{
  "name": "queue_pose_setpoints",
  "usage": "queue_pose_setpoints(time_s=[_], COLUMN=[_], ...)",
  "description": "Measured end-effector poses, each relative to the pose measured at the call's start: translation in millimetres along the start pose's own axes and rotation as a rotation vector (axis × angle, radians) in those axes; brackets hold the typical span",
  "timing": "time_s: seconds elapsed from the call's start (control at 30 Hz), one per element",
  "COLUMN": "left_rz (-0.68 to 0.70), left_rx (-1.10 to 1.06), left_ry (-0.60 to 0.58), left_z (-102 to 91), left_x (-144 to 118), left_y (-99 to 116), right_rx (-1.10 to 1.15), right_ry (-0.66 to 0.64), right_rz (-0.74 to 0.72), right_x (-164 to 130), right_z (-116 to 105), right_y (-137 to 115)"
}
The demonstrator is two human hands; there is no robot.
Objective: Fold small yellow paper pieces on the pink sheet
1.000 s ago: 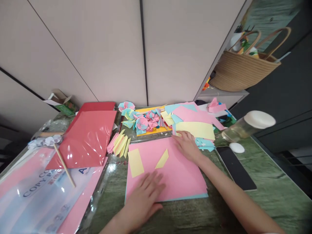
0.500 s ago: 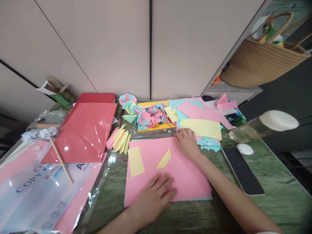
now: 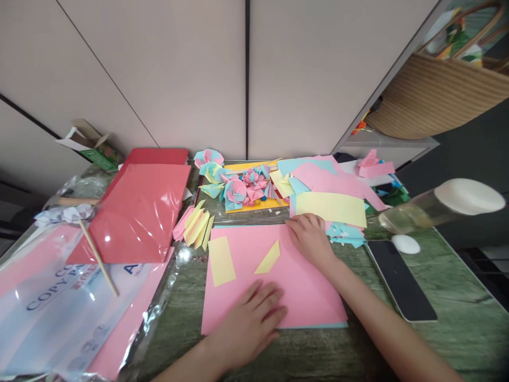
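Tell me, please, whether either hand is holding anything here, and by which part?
Nothing is gripped. The left hand lies flat on the pink sheet near its front edge; the right hand presses its far right corner.

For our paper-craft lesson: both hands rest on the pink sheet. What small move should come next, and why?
Probably lift the right hand to the yellow parallelogram, since it lies loose nearby while the left hand already pins the pink sheet flat.

Big sheet is lying mid-tabletop, two paper scraps sitting on it, phone lying to its right, wrapped paper packs sitting left.
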State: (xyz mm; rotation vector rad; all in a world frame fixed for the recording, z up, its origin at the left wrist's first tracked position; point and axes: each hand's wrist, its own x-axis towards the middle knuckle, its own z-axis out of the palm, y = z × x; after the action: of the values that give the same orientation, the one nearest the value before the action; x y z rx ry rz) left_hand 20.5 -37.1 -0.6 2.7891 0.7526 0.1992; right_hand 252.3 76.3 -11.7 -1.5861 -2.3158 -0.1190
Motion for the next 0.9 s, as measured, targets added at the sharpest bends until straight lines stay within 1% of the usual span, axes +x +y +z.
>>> queue_pose_setpoints(time_s=[0.03,0.13,0.2,0.27,0.33,0.43,0.67,0.77,0.9], left_rz=[-0.020,-0.148,-0.229,-0.291,-0.325,-0.339,-0.298,-0.260,-0.214], left_rx=[-0.003,0.040,0.074,0.104,0.126,0.144,0.212,0.242,0.247], left_ry=[0.026,0.087,0.083,0.071,0.059,0.043,0.040,0.051,0.084], left_z=[-1.9,-5.2,-5.9,-6.2,-6.2,-6.6,-13.8,-16.1,-14.8], left_x=[-0.4,0.2,2.9,7.3,12.0,17.8,26.9,29.6,30.1], left_y=[0.7,-1.3,-6.5,-13.3,-19.6,-26.2,-35.3,-39.0,-45.6], right_rx=[0.023,0.107,0.147,0.165,0.172,0.180,0.238,0.269,0.295], right_ry=[-0.014,-0.088,-0.127,-0.146,-0.149,-0.148,-0.155,-0.176,-0.210], right_rz=[-0.042,-0.225,-0.317,-0.349,-0.338,-0.298,-0.242,-0.224,-0.205], right_x=[-2.7,-11.9,-17.6,-22.0,-25.1,-28.1,-28.7,-27.6,-28.3], right_z=[-2.0,-8.3,-11.0,-11.7,-10.8,-8.0,-2.3,-5.6,-15.3], right_y=[-1.1,-6.4,-10.2,-12.8,-13.8,-13.2,-11.3,-11.4,-13.0])
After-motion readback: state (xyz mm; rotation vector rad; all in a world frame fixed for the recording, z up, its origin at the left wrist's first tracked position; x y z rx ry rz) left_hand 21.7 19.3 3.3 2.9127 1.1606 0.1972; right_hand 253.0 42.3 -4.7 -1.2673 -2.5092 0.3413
